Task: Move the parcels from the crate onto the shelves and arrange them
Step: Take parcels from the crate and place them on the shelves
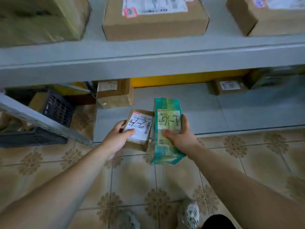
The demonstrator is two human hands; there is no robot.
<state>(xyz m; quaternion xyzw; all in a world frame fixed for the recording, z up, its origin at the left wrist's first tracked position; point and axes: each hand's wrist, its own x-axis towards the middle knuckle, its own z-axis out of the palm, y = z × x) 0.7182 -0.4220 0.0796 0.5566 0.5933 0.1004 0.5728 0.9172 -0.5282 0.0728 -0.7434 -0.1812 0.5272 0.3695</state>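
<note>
Under you lies a tiled floor (247, 162), beige and glossy, with pale grout lines crossing it; you can see brown flower motifs (30, 162) where the tile corners meet, from the left to the right; far in the scene a yellow strip (181, 79) runs left to right, partly hidden; near you, at the lower edge, stand two pale mesh shoes, the right shoe (191, 212) fairly sharp, the left shoe (130, 220) blurred; a dark trouser leg (217, 222) is just beside the right shoe.

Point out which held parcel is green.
The long green parcel in the right hand; the left hand holds a smaller brown cardboard parcel.
</note>
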